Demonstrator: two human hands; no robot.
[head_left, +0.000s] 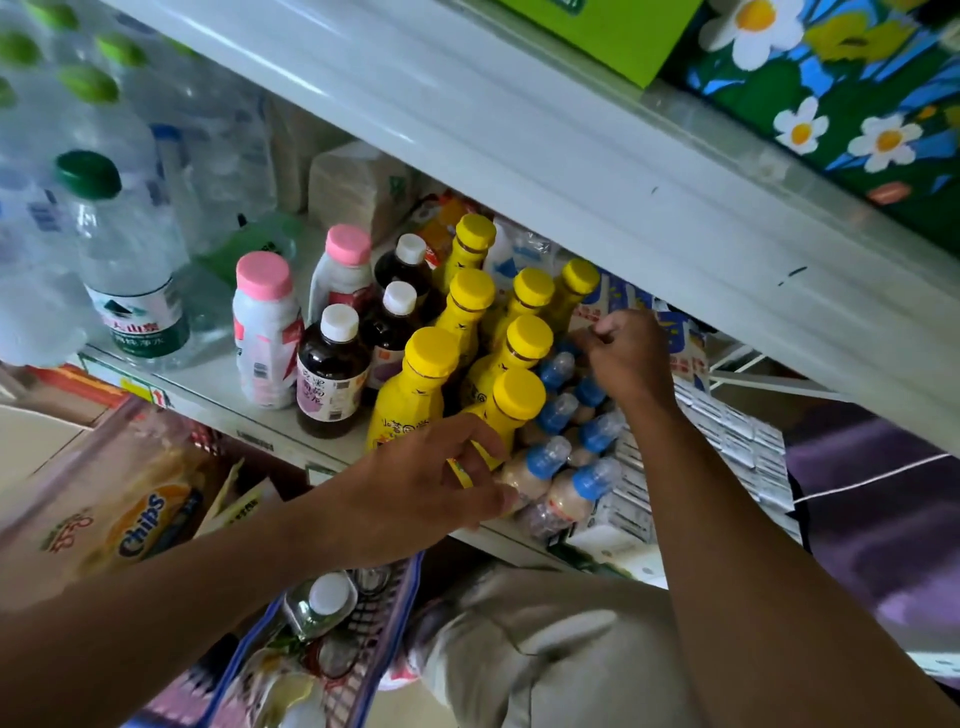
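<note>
1. A white shelf (208, 384) runs across the middle.
2. The yellow-capped bottles (431, 358) bunch near its front edge.
3. Tiny blue-capped bottles (597, 431) sit at 3 o'clock of the yellow lot, touching them.
4. Our left hand (431, 493) is half curled, thumb and fingers round the nearest tiny one, 6 o'clock end.
5. Our right hand (631, 353) is curled tight, pinching at the 12 o'clock end; we can't tell what's in the pinch.
</note>
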